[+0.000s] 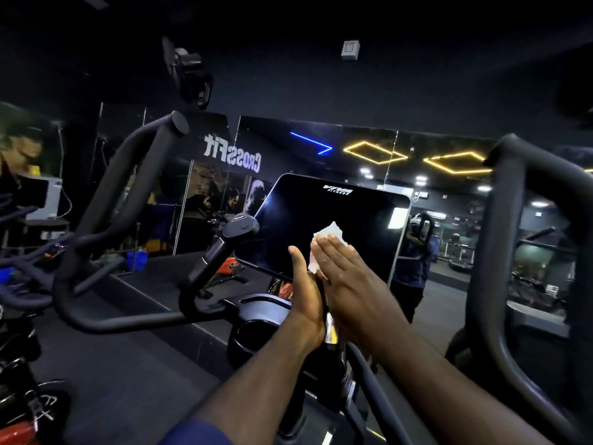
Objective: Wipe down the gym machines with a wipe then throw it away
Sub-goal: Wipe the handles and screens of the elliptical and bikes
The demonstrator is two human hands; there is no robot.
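- Here, my right hand (346, 277) lies flat, fingers straight, pressing the wipe (330, 232) onto the dark screen (321, 207), I'd say for broad contact.
- My left hand (306, 290), open and edge-on, stands against the wipe's lower corner, probably steadying it.

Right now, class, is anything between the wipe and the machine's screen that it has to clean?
Nothing visible is. The right hand presses the wipe flat against the screen; the left hand stands beside it, left of the wipe, not in front of the glass being wiped.
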